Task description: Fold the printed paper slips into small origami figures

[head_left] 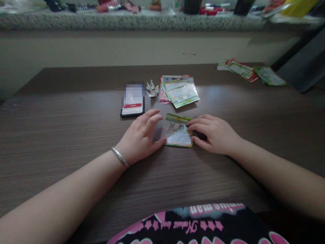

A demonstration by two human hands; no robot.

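A small green-and-white printed leaflet (177,134) with two QR codes lies on the dark wooden table between my hands. My left hand (142,137) is open, its thumb tip at the leaflet's lower left edge and its fingers raised apart. On the other side, my right hand (214,134) rests with its fingertips and thumb at the right edge, spread apart. Behind the leaflet is a loose stack of similar printed leaflets (181,91), in green, white and red. A crumpled piece of paper (152,89) sits just left of that stack.
A phone (132,101) with a lit, partly blurred screen lies beyond my left hand. More printed strips (241,72) lie at the table's far right corner. Behind the table (63,135) runs a speckled stone ledge (142,21) crowded with small items. A dark panel (304,57) stands at right.
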